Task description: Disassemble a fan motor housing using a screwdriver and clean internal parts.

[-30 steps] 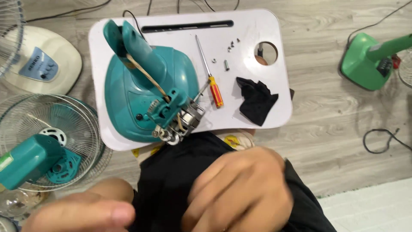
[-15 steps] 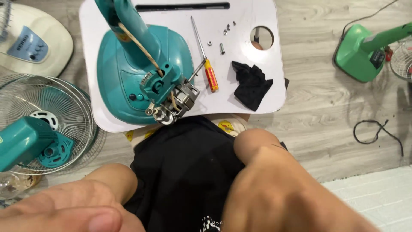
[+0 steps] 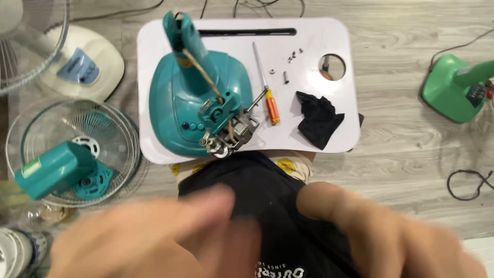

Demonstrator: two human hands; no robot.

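My left hand [image 3: 154,237] and my right hand [image 3: 381,237] hover blurred at the bottom of the view, close to the camera, over my black shirt. Neither touches anything on the table. The left fingers are spread and hold nothing; the right hand is too blurred to read. Beyond them a white lap table [image 3: 329,31] carries a teal fan base [image 3: 175,108] with its bare motor [image 3: 231,131] hanging over the near edge. An orange-handled screwdriver [image 3: 267,98], a few loose screws [image 3: 288,64] and a crumpled black cloth [image 3: 319,121] lie to the right of the base.
On the wooden floor at the left lie a wire fan grille [image 3: 113,134] with a teal motor cover [image 3: 56,170] on it and a white fan base [image 3: 82,67]. A green fan base [image 3: 453,92] and a black cable [image 3: 468,183] are at the right.
Both hands have shifted in front of the camera, with the left now reaching further toward the middle. The table and the parts on it lie as before.
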